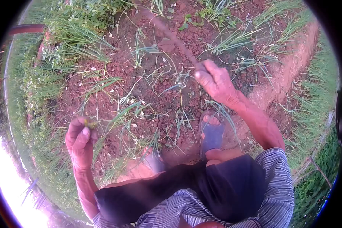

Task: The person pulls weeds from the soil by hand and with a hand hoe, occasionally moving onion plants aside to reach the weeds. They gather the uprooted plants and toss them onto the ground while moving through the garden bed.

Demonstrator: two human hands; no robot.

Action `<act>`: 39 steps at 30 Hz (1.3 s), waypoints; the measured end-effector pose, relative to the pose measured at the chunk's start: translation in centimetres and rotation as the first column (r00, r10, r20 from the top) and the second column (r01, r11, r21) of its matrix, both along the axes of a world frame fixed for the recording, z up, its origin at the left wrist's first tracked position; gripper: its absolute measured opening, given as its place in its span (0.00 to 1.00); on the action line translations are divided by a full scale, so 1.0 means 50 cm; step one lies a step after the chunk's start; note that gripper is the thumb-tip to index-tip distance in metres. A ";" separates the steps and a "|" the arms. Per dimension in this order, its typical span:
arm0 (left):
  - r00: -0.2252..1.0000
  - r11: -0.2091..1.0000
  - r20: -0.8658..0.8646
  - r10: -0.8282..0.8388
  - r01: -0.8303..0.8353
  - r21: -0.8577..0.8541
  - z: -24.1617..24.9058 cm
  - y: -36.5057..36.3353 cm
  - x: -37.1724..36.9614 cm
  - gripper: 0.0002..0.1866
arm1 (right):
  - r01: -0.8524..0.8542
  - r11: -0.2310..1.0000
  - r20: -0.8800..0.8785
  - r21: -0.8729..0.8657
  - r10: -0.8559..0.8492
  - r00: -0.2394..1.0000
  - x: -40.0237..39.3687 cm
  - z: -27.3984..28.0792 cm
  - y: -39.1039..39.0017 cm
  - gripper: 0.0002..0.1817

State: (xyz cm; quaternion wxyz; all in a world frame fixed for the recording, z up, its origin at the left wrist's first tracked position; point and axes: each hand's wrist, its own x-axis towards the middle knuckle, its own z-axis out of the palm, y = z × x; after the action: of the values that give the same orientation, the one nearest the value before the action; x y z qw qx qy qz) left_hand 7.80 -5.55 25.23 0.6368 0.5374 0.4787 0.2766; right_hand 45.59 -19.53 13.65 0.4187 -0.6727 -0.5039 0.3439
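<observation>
My right hand (218, 83) is closed round a thin brown stick-like handle (174, 38), blurred, which slants up and left to the top edge of the head view; its far end is out of sight. At the left, my left hand (81, 140) pinches a small yellow-green bit of plant (90, 123) between thumb and fingers. Below and between the hands, thin green onion-like plants (133, 108) lean and sprawl over reddish soil (148, 76).
My sandalled feet, the right one (212, 131) plainest, stand on the soil below the hands. Leafy growth (91, 15) fills the upper left. Dense grassy green leaves (315, 98) line the right side, beside a bare soil ridge (292, 72).
</observation>
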 end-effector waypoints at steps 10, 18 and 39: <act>0.972 0.989 0.218 0.092 -0.114 0.090 -0.003 0.008 0.067 0.17 | -0.590 0.805 -0.061 0.069 0.593 0.803 -0.106 0.077 0.157 0.34; 0.841 0.905 0.333 0.426 -0.390 -0.172 -0.002 -0.043 -0.100 0.15 | 0.137 0.666 0.606 -0.733 0.548 0.576 0.215 -0.232 0.267 0.14; 0.716 0.713 -0.169 0.677 -0.695 -0.092 -0.015 -0.204 -0.219 0.19 | 0.235 0.881 0.441 -0.410 -0.033 0.897 0.253 -0.251 0.395 0.20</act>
State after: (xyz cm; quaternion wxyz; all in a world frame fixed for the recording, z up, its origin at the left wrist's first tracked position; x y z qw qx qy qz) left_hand -3.18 -15.73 24.47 0.4958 0.2880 0.7015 0.4231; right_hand 58.26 0.23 1.12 0.1547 -0.8435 -0.4391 0.2677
